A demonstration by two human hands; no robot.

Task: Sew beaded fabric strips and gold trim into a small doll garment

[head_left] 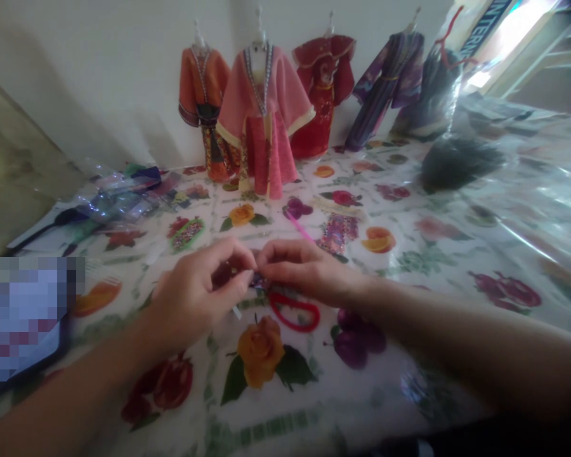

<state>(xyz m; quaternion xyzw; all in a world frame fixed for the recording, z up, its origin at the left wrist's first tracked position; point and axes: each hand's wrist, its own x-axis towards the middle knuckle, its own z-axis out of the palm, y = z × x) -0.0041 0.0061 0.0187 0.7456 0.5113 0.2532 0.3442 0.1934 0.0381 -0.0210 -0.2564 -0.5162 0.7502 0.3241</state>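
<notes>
Left hand (212, 279) and right hand (309, 270) meet, fingers curled, both seemingly pinching the dark scrap (257, 280) between their fingertips (its detail is blurred). Such fine work probably wants a light, even pinch, forearms rested, the scrap held flat. The red loop (301, 328) lies just below the right hand and deserves clearance. Beneath both hands spreads a printed tablecloth (361, 400); beyond them, dressed figures (259, 95) stand before a pale wall (99, 76).
</notes>
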